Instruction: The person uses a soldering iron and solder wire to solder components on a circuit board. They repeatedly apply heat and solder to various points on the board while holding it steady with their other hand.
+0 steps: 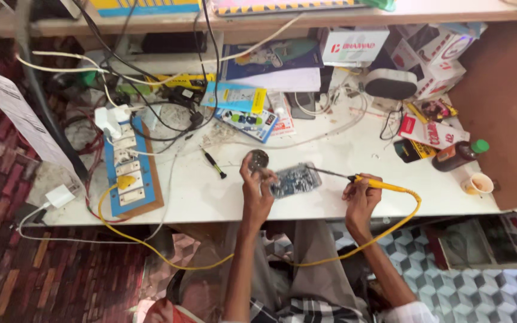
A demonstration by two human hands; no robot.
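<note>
My left hand (257, 190) rests on the white worktable (210, 191), its fingers pinching the left edge of a blue circuit board (294, 179) that lies flat near the front edge. My right hand (360, 196) grips the yellow handle of a soldering iron (373, 183). Its thin metal tip reaches left to the board's right end. The iron's yellow cord (411, 209) loops down off the table's front. A small round tin (258, 160) sits just behind my left thumb.
A black screwdriver (214, 164) lies left of the tin. At the left stands a blue switchboard (128, 173) with plugs and tangled cables. Boxes and packets crowd the back. A brown bottle with a green cap (459, 154) and a small cup (479, 183) sit at the right.
</note>
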